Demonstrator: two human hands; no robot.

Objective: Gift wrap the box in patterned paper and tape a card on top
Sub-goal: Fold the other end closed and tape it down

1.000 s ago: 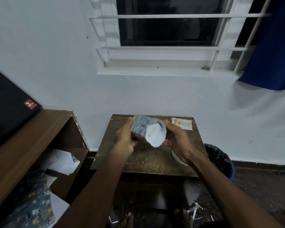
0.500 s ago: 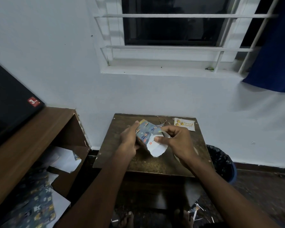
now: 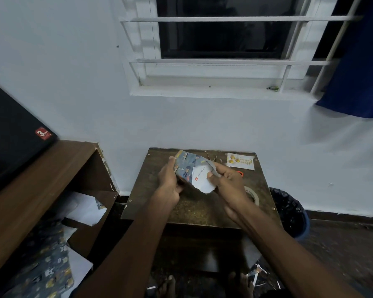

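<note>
Both the left hand (image 3: 168, 179) and right hand (image 3: 226, 179) grip the half-wrapped box (image 3: 192, 171); one end remains unfolded, the card (image 3: 240, 161) lies untaped on the counter (image 3: 198, 209).

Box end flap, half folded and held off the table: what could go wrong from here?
1. The box is held in mid-air by the left hand and right hand; the white end is still bare, so the patterned paper could spring open.
2. The tape roll lies on the table behind the right wrist; reaching for it means letting go of the fold.
</note>
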